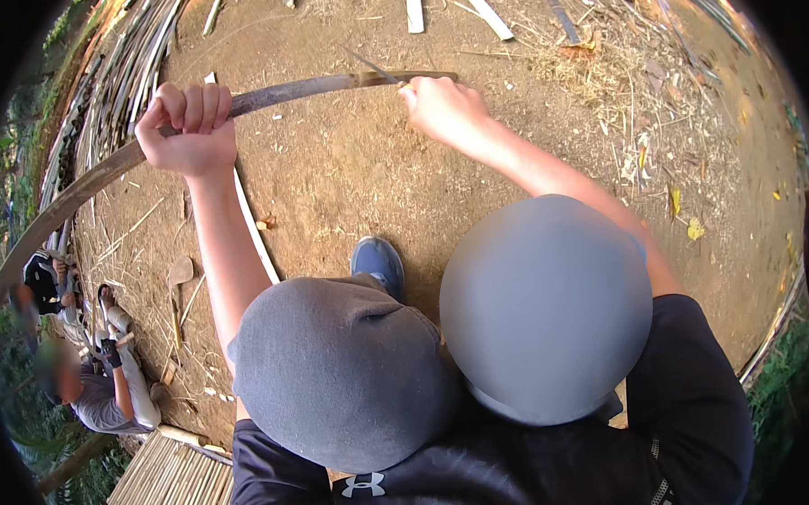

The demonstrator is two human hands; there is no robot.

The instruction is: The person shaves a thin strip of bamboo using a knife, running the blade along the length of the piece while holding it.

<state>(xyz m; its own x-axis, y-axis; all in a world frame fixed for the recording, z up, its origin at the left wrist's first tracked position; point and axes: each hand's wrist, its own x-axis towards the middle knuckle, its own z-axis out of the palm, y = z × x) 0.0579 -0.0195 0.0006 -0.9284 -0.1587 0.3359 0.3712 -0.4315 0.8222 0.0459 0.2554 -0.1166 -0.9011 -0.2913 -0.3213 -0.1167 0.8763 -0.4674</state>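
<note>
At the far left edge we see another person (99,383) sitting on the ground beside a mat of split bamboo slats (171,488); they are well apart from us. Above them, a bundle of long bamboo strips (117,75) lies along the edge of the bare dirt ground (347,174).

Our left hand (187,127) is closed in a fist around a long, dark, curved bamboo strip (289,92). The fingers wrap over the top of it, knuckles up, and the strip passes right through the fist. From there it sweeps down and away to the lower left in a long arc, and it runs to the right, nearly level, toward our other hand.

Below the arm, a pale thin strip (258,236) lies on the dirt, and a blue shoe (378,263) shows just past the grey cap (338,373).

Our right hand (443,106) is curled shut on the handle of a knife; the handle is hidden inside the fingers. The thin blade (371,66) slants up and to the left from the hand and meets the bamboo strip at a pale node, just beside the fingertips. The strip's right end reaches a little past this hand.

Farther right, dry shavings and leaves (633,116) are scattered over the ground.
</note>
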